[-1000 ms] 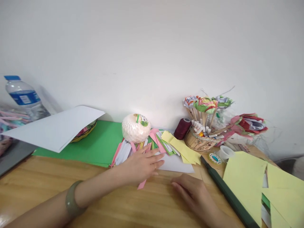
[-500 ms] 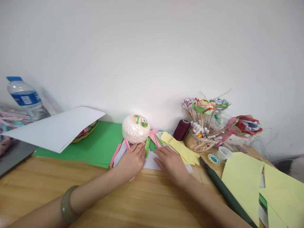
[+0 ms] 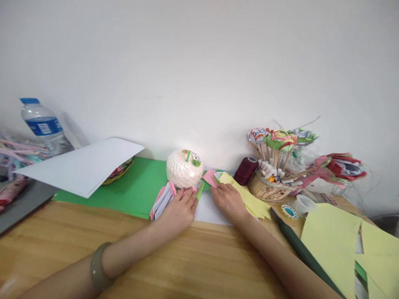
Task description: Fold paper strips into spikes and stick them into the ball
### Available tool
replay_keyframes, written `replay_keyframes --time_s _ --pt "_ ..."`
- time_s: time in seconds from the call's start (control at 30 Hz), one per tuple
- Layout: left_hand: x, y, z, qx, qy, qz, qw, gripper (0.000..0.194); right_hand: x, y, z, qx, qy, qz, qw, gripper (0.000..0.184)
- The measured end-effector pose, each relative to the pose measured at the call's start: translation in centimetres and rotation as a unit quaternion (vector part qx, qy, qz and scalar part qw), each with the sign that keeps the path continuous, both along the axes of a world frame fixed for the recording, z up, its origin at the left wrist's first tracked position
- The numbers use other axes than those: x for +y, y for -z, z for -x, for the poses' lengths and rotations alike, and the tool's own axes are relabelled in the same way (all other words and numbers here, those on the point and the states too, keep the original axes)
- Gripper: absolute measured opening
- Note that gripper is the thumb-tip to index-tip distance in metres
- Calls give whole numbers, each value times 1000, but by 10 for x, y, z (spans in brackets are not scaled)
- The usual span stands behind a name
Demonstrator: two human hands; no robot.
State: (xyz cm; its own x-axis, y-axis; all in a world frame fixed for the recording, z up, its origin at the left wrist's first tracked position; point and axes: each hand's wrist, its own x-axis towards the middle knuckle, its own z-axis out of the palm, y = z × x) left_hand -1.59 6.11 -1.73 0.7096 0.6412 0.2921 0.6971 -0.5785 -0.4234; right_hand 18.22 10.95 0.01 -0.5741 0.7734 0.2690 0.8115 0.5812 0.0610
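My left hand (image 3: 180, 209) curls over a bundle of folded paper strips (image 3: 160, 202), pink, white and green, in front of a plastic-wrapped white coconut (image 3: 185, 169). The strips fan out on both sides of its fingers. To the right, my right hand (image 3: 229, 202) has its fingertips closed on a small stack of pink and green paper pieces (image 3: 210, 177); the grip is partly hidden. Yellow paper strips (image 3: 249, 195) lie just beyond that hand. White paper (image 3: 207, 211) lies between the two hands.
At left are green sheets (image 3: 134, 193), raised white paper (image 3: 90, 164) over a basket and a water bottle (image 3: 42, 124). A maroon thread spool (image 3: 245, 170), paper flowers (image 3: 280, 139) in a wooden holder (image 3: 268, 190), tape (image 3: 289, 211), a dark green long tool (image 3: 299, 245) and yellow sheets (image 3: 332, 241) stand right.
My right hand has moved up and away to the pink and green pieces, and its fingers have drawn together. My left hand stays on the bundle. The whole view has shifted slightly.
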Motion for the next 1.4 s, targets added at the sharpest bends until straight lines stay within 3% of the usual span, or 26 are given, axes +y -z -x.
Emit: replay_keyframes --time_s 0.27,0.47,0.6,0.77,0.87,0.97,1.07,1.2,1.4 --pt "2 -4 -5 -4 -3 9 1000 29 -3 -1 -22 186 119 28 975 21" --pt "3 -16 -10 -37 10 -21 999 28 -3 -14 -30 341 66 73 935 37" --pt "-8 -25 -6 -73 85 -58 992 20 -38 -27 -42 393 3 105 914 32" --pt "-37 -30 -11 -151 201 -80 965 14 -98 -13 -68 343 -73 191 917 20" --pt "-50 -23 -17 -152 218 -21 964 9 -118 1 -78 308 -106 205 923 19" --pt "-60 -15 -19 -138 238 78 958 9 -125 5 -83 281 -114 197 932 21" --pt "-68 -12 -19 -151 226 154 950 21 -127 0 -85 232 -116 173 950 21" --pt "-75 -13 -19 -152 212 183 948 25 -129 -10 -84 184 -119 141 966 16" --pt "-73 -11 -22 -242 193 228 923 22 -136 -8 -80 222 -54 177 957 18"
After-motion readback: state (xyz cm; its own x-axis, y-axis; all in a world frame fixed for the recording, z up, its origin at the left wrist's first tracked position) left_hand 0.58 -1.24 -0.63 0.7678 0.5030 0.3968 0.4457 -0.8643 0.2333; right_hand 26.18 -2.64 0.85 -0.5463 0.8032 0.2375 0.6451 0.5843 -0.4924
